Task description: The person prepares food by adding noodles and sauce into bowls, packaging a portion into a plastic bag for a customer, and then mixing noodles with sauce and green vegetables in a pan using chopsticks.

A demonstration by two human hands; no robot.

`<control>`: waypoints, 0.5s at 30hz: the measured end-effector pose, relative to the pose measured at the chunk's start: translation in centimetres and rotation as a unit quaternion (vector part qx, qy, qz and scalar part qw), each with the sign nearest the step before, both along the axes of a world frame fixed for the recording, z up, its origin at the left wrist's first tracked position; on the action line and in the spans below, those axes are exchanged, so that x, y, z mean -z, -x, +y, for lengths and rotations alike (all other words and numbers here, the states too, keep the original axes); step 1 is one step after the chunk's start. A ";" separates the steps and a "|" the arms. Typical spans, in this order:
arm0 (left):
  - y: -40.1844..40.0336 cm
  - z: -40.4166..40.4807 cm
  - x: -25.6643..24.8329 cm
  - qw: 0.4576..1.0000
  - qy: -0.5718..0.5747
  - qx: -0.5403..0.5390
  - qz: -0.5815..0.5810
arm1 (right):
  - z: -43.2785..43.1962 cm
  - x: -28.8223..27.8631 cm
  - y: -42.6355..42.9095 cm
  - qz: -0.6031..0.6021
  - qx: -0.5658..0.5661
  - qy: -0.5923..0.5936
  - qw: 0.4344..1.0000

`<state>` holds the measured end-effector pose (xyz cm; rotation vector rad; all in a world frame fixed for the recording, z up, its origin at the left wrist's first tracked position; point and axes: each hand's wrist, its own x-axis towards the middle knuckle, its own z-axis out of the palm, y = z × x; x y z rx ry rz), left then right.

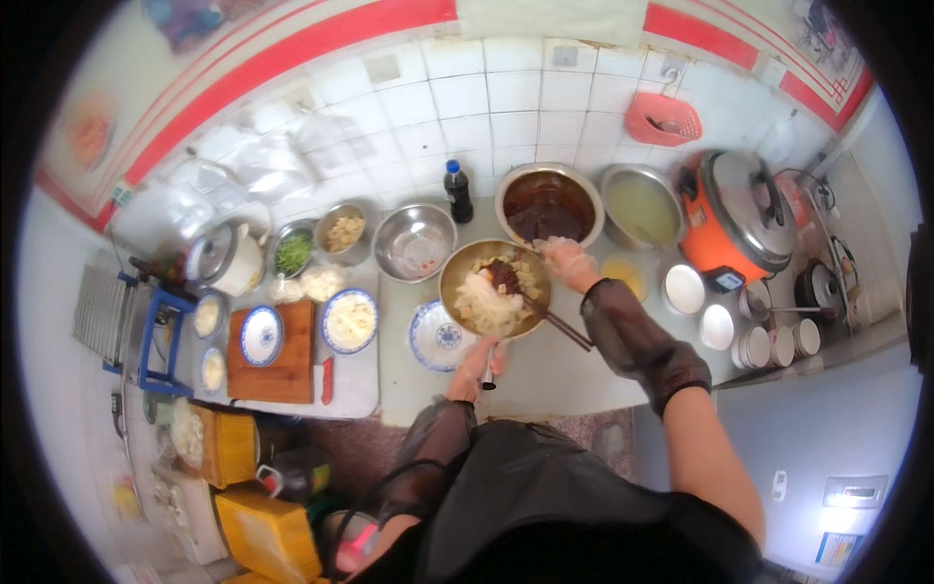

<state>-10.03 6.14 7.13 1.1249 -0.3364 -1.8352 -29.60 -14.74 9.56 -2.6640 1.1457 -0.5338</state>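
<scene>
My left hand (478,367), in a clear plastic glove, grips the tubular handle (489,378) of a metal mixing pan (446,306). Inside the pan lie pale noodles (487,296), light cubes and a dark sauce (503,276). Dark chopsticks (565,328) lean out over its right rim. My right hand (565,259), also gloved, is at the pan's upper right, close to a steel basin (502,208) of dark brown sauce (547,208). Its fingers are bent, but whether they hold a thin utensil is unclear. A blue-patterned white plate (423,339) sits partly under the pan.
A steel bowl (416,241) and a dark bottle (458,193) stand behind. Yellowish liquid fills another basin (641,208), beside an orange cooker (722,219). White bowls (684,290) stand at right. Leftward are a cutting board (295,343), a red-handled knife (327,379) and a food plate (350,321).
</scene>
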 end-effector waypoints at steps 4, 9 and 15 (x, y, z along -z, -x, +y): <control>0.3 -1.5 0.7 0.998 -0.009 0.050 0.028 | 1.4 0.3 1.4 -0.043 0.005 -0.012 0.999; 0.4 -1.2 -0.4 0.999 -0.022 0.026 0.032 | 4.1 -1.7 1.5 -0.188 0.033 -0.132 0.973; 0.7 -0.2 -0.2 0.994 -0.059 -0.013 0.093 | 4.2 3.1 4.1 -0.423 0.125 -0.216 0.871</control>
